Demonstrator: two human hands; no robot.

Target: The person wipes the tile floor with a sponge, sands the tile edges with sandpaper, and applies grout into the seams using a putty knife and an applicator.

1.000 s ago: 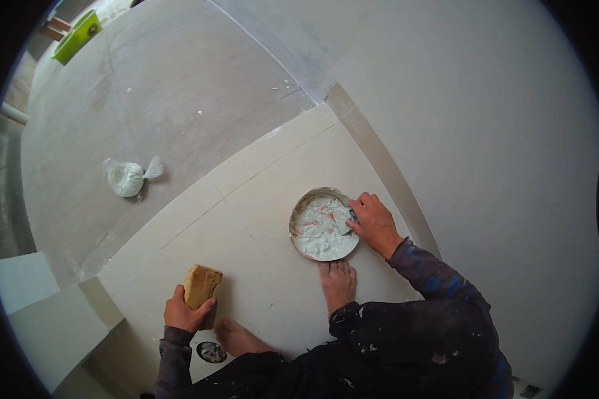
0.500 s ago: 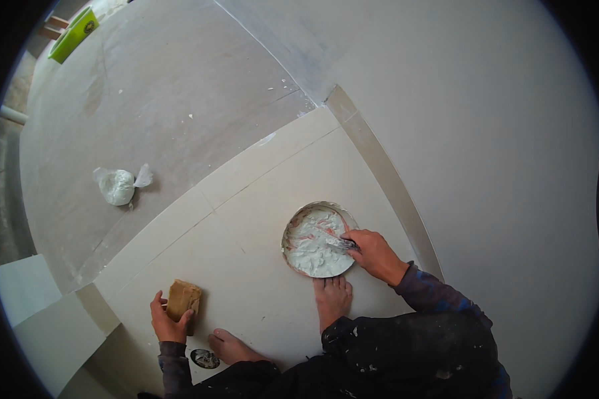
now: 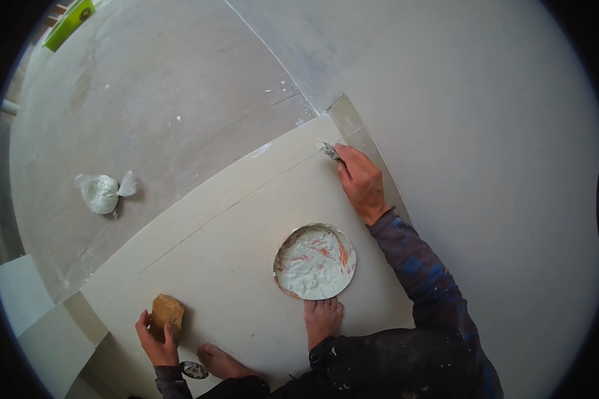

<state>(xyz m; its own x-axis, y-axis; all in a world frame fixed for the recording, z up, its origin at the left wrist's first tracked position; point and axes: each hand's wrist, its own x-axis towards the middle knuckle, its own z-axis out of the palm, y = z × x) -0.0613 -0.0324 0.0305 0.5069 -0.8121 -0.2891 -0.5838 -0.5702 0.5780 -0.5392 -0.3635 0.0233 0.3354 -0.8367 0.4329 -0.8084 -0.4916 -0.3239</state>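
My left hand (image 3: 158,340) grips a tan, roughly rectangular block (image 3: 166,311) from its near side, low above the pale board (image 3: 246,219). I cannot make out the block's material. In my right hand (image 3: 363,179) is a small putty knife (image 3: 327,150) smeared with white paste. Its tip is at the far right corner of the board, near a thin line that runs along the edge. Behind that hand, a round pan (image 3: 275,265) holds thick white putty with reddish streaks. My right foot's toes (image 3: 323,311) touch the pan's near side.
A tied clear bag of white material (image 3: 101,195) lies on the grey floor (image 3: 146,100) beyond the board. At the far left is a green tub (image 3: 69,25). The pale wall (image 3: 486,166) rises on the right. A dark oval object (image 3: 194,370) lies beside my left foot (image 3: 223,361).
My right hand has lifted the putty knife out of the pan and carried it forward to the board's far right corner. My left hand keeps the tan block.
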